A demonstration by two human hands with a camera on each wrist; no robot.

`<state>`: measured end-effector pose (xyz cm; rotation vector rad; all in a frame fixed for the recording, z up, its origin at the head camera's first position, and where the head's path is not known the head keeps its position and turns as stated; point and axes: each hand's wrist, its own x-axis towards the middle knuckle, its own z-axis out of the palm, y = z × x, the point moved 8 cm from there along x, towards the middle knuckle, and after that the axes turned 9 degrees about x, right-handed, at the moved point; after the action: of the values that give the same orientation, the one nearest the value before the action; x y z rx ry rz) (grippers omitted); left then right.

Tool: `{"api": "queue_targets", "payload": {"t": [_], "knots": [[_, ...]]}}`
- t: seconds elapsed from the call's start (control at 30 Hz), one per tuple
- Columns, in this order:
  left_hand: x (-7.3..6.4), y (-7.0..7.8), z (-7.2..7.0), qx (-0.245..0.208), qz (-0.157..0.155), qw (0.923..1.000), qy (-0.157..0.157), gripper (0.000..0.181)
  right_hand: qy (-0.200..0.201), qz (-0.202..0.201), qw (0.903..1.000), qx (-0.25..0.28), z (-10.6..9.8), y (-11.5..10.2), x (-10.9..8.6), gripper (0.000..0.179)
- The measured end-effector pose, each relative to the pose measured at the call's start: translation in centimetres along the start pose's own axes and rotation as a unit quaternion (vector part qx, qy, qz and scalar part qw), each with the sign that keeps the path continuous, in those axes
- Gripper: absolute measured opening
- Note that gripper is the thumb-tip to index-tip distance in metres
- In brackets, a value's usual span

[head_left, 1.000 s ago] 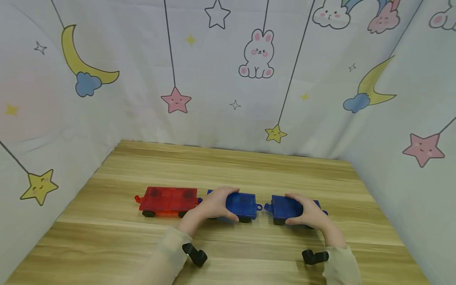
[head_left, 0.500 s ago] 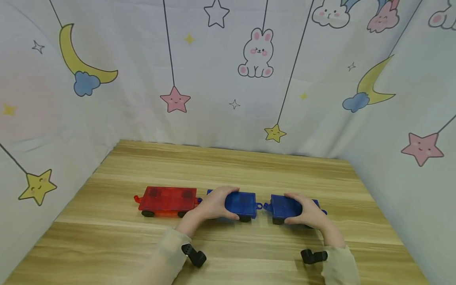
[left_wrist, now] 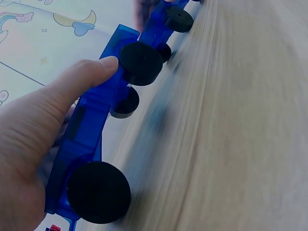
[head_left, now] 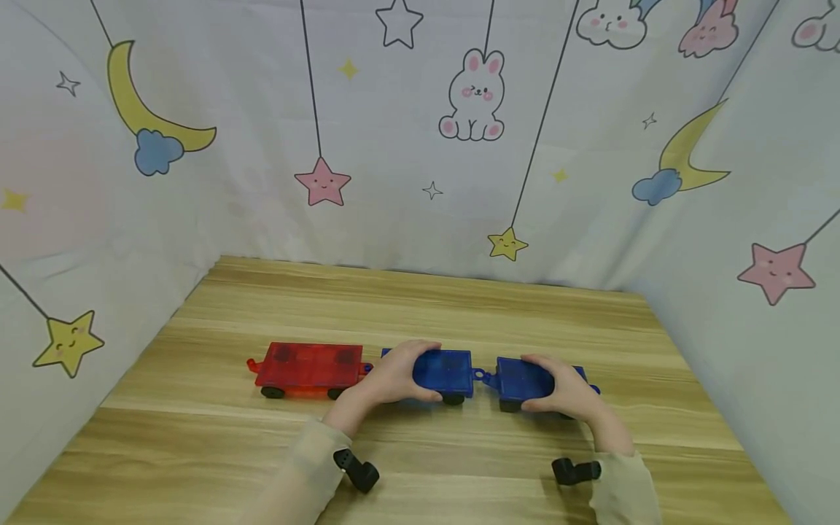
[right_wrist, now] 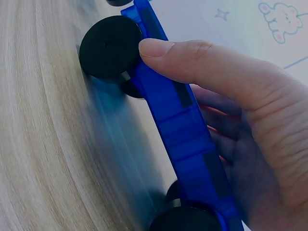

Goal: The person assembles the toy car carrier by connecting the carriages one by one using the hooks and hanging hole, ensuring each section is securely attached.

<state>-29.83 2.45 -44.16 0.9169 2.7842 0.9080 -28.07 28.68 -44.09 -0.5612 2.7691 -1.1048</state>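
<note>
In the head view, my left hand (head_left: pixel 397 374) grips the middle blue toy train car (head_left: pixel 449 370) across its sides, thumb on the near side. My right hand (head_left: pixel 569 390) holds a second blue toy train car (head_left: pixel 518 379) the same way. Between them, the ring (head_left: pixel 478 374) of the middle car and the hook of the right car overlap; whether they are linked is too small to tell. Black wheels (left_wrist: pixel 98 192) show under the middle car in the left wrist view. My right thumb (right_wrist: pixel 159 48) presses the right car's side beside a wheel (right_wrist: pixel 110 47).
A red toy train car (head_left: pixel 313 367) stands at the left, its right end meeting the middle car's hook near my left hand. The wood-grain table (head_left: pixel 420 306) runs back to a white printed cloth (head_left: pixel 387 233), which also borders both sides.
The right blue car has moved slightly left with my right hand, closing the gap to the middle car. Its hook now overlaps the ring. The red car stays in place.
</note>
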Motion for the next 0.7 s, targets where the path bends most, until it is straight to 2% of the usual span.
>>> {"api": "queue_targets", "payload": {"t": [0.7], "knots": [[0.04,-0.09,0.08,0.002,-0.005,1.0000,-0.001,0.084,-0.006,-0.011,0.9998,-0.014,0.67,-0.59,0.51,0.087]]}}
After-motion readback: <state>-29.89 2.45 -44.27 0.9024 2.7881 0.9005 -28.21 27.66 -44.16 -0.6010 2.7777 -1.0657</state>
